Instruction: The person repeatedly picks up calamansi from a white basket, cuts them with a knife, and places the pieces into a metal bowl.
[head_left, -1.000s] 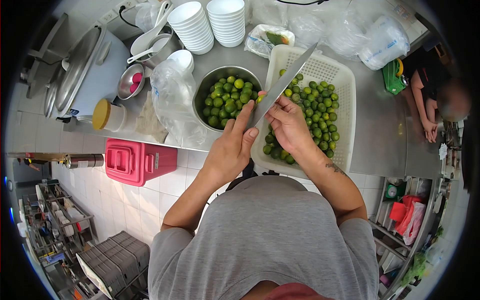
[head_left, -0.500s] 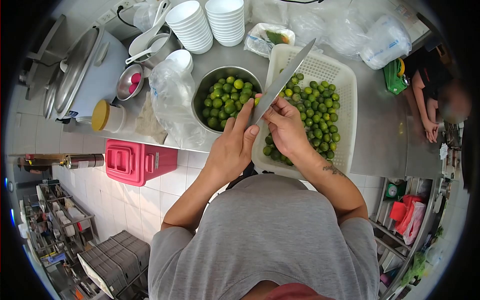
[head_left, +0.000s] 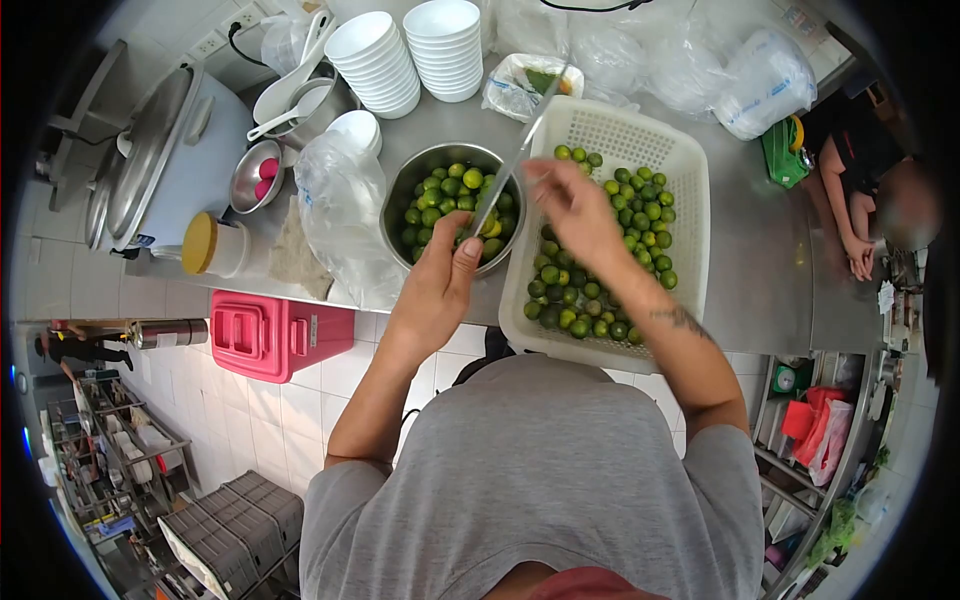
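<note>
My left hand point(head_left: 434, 295) is closed around the lower end of a long-bladed knife point(head_left: 517, 155), over the right side of a steel bowl point(head_left: 397, 182). The blade slants up and away, seen nearly edge-on. Several small green limes point(head_left: 440, 195) fill the bowl, a few of them yellowish. My right hand point(head_left: 577, 212) is just right of the blade, above the left part of a white perforated basket point(head_left: 690, 190). Its fingers are bent and smeared by motion, so I cannot tell whether they hold anything. More limes point(head_left: 640, 215) lie in the basket beneath that hand.
Stacked white bowls point(head_left: 445, 50) and a plastic bag point(head_left: 345, 215) stand on the steel counter point(head_left: 765, 275). At left are a large lidded pot point(head_left: 185, 150) and a yellow-lidded jar point(head_left: 215, 245). A pink bin point(head_left: 280, 335) sits below. Another person point(head_left: 850, 190) is at far right.
My left hand has moved slightly left and down with the knife, whose blade has turned steeper. My right hand has parted from it and shifted up, rightward of the blade.
</note>
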